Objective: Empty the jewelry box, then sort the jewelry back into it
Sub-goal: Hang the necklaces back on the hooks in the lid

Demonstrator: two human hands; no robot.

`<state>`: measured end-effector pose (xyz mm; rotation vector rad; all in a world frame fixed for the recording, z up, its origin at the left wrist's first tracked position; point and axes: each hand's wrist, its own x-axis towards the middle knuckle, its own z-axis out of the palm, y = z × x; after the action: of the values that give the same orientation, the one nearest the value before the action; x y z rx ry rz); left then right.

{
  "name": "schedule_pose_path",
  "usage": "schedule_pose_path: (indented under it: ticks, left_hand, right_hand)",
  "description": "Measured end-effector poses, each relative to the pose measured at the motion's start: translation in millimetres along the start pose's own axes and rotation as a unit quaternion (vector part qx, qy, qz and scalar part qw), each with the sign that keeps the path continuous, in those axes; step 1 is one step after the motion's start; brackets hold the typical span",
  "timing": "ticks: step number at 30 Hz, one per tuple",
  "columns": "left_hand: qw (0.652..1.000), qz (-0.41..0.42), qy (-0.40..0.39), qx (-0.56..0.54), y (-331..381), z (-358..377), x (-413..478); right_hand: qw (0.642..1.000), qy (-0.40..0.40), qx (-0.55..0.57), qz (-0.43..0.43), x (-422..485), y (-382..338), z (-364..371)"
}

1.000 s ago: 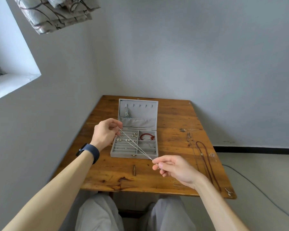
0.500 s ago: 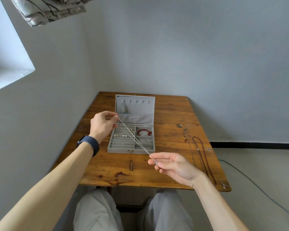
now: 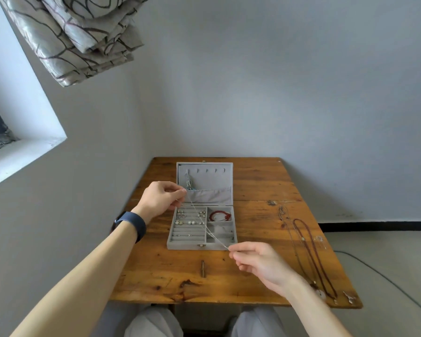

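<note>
A thin silver chain (image 3: 206, 226) is stretched taut between the two hands. The left hand (image 3: 162, 198) pinches its far end between thumb and fingertips, with the other fingers curled. The right hand (image 3: 260, 263) pinches the near end between thumb and forefinger, palm turned partly up.

The chain's long axis runs on a diagonal, from the left pinch at far left down to the right pinch at near right. It is held above the open jewelry box (image 3: 192, 246), not lying in it.

Under the span lie the box's compartments. Small earrings (image 3: 190, 222) sit in the ring rolls below the left part of the chain. A red bracelet (image 3: 219, 216) lies in the top right compartment, on the far side of the chain from the right pinch.

Just beyond the left pinch, the raised lid (image 3: 212, 177) stands upright, and a bluish necklace (image 3: 188, 183) hangs from its leftmost hook. The right pinch sits just off the box's near right corner.

Well to the right of that grip, several long necklaces (image 3: 310, 254) lie stretched out on the wooden table (image 3: 258, 183), pointing roughly away from the person. A small metal piece (image 3: 203, 268) lies on the table on the near side of the box, left of the right hand. A dark wristband (image 3: 133, 226) circles the left wrist.
</note>
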<state>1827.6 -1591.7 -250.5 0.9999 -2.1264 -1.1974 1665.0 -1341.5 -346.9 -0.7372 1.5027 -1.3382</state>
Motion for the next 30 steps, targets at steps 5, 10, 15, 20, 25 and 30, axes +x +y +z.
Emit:
schedule_pose_path:
  ticks: [5,10,15,20,25,30]
  left_hand:
    - [0.992,0.045,0.032,0.114,15.4,-27.4,28.4]
    - [0.981,0.064,0.086,0.159,23.3,-37.9,60.0]
    - [0.989,0.046,0.041,0.132,29.2,-48.4,93.3]
    - [0.976,0.047,-0.052,0.208,48.9,-75.4,126.5]
    - [0.984,0.097,0.039,0.144,64.2,-74.9,150.9]
    - [0.985,0.120,0.038,0.120,68.3,-43.9,159.8]
  right_hand:
    - [0.996,0.014,-0.083,-0.020,25.9,-14.2,0.0]
    - [0.970,0.025,-0.235,-0.064,65.8,-42.6,5.3]
    - [0.870,0.038,-0.471,-0.143,118.8,-52.9,-2.9]
    - [0.754,0.097,-0.611,-0.221,179.1,-65.6,-9.6]
    - [0.737,0.131,-0.598,-0.286,225.1,-80.6,6.2]
    - [0.730,0.105,-0.637,-0.225,244.2,-77.0,20.5]
